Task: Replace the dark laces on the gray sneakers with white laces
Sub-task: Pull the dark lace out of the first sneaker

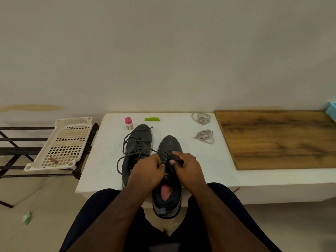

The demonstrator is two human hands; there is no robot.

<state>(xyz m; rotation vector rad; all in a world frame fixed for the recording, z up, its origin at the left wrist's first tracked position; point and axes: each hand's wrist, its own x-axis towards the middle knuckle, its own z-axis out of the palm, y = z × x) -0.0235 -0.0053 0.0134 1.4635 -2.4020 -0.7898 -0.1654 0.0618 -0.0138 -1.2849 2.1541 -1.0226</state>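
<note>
Two gray sneakers stand side by side on the white table (101,166). The left sneaker (140,140) has loosened dark laces (127,157) looping out over the table. The right sneaker (170,148) sits nearer me, its heel past the table's front edge. My left hand (147,171) pinches a dark lace over the right sneaker's eyelets. My right hand (187,166) grips the lace on the other side of the tongue. Two coiled white laces lie at the back right: the far bundle (201,118) and the near bundle (204,136).
A small bottle with a pink cap (128,123) and a green clip (152,119) lie at the table's back. A wooden board (278,139) covers the right part. A white perforated tray (63,144) rests on a black rack (14,150) at the left.
</note>
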